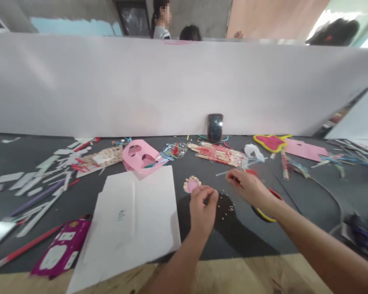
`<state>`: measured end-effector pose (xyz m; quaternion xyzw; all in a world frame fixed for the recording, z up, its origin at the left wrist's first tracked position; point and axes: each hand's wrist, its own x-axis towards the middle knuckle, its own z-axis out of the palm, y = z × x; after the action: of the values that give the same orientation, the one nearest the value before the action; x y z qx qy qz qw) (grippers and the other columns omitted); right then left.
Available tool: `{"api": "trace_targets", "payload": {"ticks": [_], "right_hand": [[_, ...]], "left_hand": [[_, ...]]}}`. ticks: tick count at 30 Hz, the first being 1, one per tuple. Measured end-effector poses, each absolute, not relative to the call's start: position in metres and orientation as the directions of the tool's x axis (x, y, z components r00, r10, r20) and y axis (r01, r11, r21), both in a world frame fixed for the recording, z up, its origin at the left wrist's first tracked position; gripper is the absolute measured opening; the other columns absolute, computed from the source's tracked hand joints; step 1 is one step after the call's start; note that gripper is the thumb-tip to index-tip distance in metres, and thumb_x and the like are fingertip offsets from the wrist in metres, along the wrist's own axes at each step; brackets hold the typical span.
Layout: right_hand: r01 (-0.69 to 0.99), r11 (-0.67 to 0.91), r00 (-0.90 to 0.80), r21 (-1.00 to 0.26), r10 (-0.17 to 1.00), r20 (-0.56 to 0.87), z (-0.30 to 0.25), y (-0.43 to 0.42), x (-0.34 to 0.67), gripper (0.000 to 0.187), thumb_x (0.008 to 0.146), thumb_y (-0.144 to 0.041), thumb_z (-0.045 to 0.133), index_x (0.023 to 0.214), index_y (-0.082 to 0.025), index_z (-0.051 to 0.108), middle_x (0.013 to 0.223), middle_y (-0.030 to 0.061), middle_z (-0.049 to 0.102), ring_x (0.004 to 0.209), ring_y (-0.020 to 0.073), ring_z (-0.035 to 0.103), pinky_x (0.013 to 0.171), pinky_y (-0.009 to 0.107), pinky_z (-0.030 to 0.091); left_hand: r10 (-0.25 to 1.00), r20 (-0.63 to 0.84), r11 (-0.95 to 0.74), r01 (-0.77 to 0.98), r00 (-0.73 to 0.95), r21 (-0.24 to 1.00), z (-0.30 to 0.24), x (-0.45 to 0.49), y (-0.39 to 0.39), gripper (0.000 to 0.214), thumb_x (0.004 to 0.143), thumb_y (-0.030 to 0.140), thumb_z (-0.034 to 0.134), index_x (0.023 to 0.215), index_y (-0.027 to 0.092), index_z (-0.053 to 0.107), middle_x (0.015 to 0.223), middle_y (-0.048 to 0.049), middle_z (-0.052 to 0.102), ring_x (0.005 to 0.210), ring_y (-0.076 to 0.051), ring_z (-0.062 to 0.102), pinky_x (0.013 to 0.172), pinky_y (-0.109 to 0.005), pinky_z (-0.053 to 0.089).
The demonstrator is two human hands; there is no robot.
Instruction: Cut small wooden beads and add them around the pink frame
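My left hand point(203, 204) is curled closed over the dark mat, its fingers pinched just right of a small pink round piece point(191, 184) edged with pale beads. What it pinches is too small to make out. My right hand point(248, 185) hovers a little to the right, fingers drawn together near a thin stick point(233, 170). A scatter of tiny pale beads point(228, 208) lies on the mat between the two hands. Under my right wrist sits a red and yellow ring-shaped piece point(265, 215).
White paper sheets point(134, 216) lie at left of my hands, a pink cut-out mask point(141, 157) behind them. A phone point(215, 128) leans on the white partition point(171, 81). Sticks, strips and pink shapes point(271, 142) litter the mat. People sit beyond the partition.
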<state>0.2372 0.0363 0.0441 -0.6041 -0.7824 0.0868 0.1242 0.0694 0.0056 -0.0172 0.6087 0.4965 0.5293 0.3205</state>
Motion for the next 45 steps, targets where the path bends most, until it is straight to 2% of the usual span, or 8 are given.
{"api": "trace_targets", "payload": {"ticks": [2,12,18,27,32,37,42,45], "right_hand": [[0.917,0.248,-0.237,-0.311,0.969,0.074,0.025,0.005,0.252,0.015,0.087,-0.018,0.04,0.084,-0.021,0.055,0.077,0.0008,0.063,0.069,0.0141,0.059,0.061,0.023,0.04],[0.888,0.28,-0.266,-0.364,0.96,0.089,-0.014,-0.023,0.253,0.029,0.089,-0.01,0.035,0.097,-0.018,0.062,0.095,0.0065,0.065,0.086,0.0156,0.061,0.075,0.025,0.044],[0.907,0.312,-0.306,-0.283,0.95,0.065,-0.012,0.009,0.253,0.044,0.074,0.003,0.042,0.111,-0.013,0.061,0.106,0.0127,0.061,0.099,0.0203,0.057,0.088,0.03,0.04],[0.833,0.444,-0.422,-0.33,0.896,0.141,-0.017,-0.003,0.247,0.035,0.073,0.003,0.045,0.092,-0.016,0.067,0.09,0.0088,0.064,0.087,0.0183,0.059,0.084,0.029,0.043],[0.819,0.36,-0.228,-0.447,0.919,0.323,-0.014,-0.022,0.258,0.022,0.09,-0.017,0.041,0.094,-0.02,0.062,0.087,0.0054,0.066,0.079,0.0154,0.063,0.071,0.025,0.047],[0.803,0.288,-0.033,-0.522,0.896,0.443,-0.01,-0.026,0.265,0.021,0.095,-0.029,0.037,0.096,-0.022,0.057,0.078,0.0025,0.067,0.067,0.0148,0.063,0.062,0.024,0.047],[0.787,0.307,-0.014,-0.534,0.876,0.483,-0.007,-0.025,0.271,0.024,0.094,-0.028,0.036,0.104,-0.02,0.057,0.095,0.0085,0.068,0.089,0.0189,0.064,0.077,0.031,0.048],[0.782,0.37,-0.112,-0.501,0.875,0.47,-0.004,-0.025,0.273,0.017,0.09,-0.031,0.048,0.096,-0.023,0.062,0.098,0.0058,0.069,0.109,0.0235,0.058,0.1,0.044,0.037]], "left_hand": [[0.909,0.416,-0.384,0.404,0.01,0.83,-0.025,0.069,0.007,0.011,0.085,0.021,0.057,0.08,0.016,0.067,0.088,-0.0063,0.065,0.086,-0.018,0.06,0.083,-0.034,0.048],[0.802,0.512,-0.59,0.545,0.309,0.596,-0.044,0.074,0.004,0.014,0.081,0.015,0.06,0.077,0.02,0.072,0.084,-0.0053,0.068,0.095,-0.023,0.056,0.091,-0.041,0.045],[0.779,0.52,-0.616,0.582,0.35,0.532,-0.048,0.072,0.006,0.015,0.082,0.014,0.058,0.08,0.019,0.072,0.087,-0.0062,0.071,0.096,-0.025,0.055,0.091,-0.044,0.045],[0.774,0.536,-0.615,0.598,0.336,0.514,-0.05,0.072,0.009,0.013,0.081,0.014,0.061,0.08,0.02,0.072,0.085,-0.005,0.071,0.098,-0.025,0.055,0.092,-0.043,0.046],[0.771,0.562,-0.615,0.581,0.3,0.533,-0.046,0.074,0.006,0.01,0.08,0.016,0.064,0.079,0.021,0.072,0.085,-0.0041,0.07,0.1,-0.024,0.054,0.092,-0.043,0.046],[0.754,0.614,-0.614,0.582,0.233,0.533,-0.038,0.074,0.0,0.007,0.076,0.018,0.069,0.071,0.022,0.07,0.088,-0.0043,0.067,0.103,-0.024,0.052,0.094,-0.046,0.045],[0.736,0.646,-0.611,0.61,0.204,0.504,-0.036,0.074,-0.004,0.008,0.075,0.019,0.07,0.068,0.022,0.067,0.094,-0.0046,0.063,0.107,-0.025,0.05,0.097,-0.048,0.042],[0.741,0.624,-0.618,0.616,0.248,0.488,-0.036,0.073,-0.005,0.009,0.079,0.018,0.065,0.072,0.022,0.068,0.094,-0.005,0.063,0.107,-0.025,0.05,0.097,-0.047,0.043]]}}
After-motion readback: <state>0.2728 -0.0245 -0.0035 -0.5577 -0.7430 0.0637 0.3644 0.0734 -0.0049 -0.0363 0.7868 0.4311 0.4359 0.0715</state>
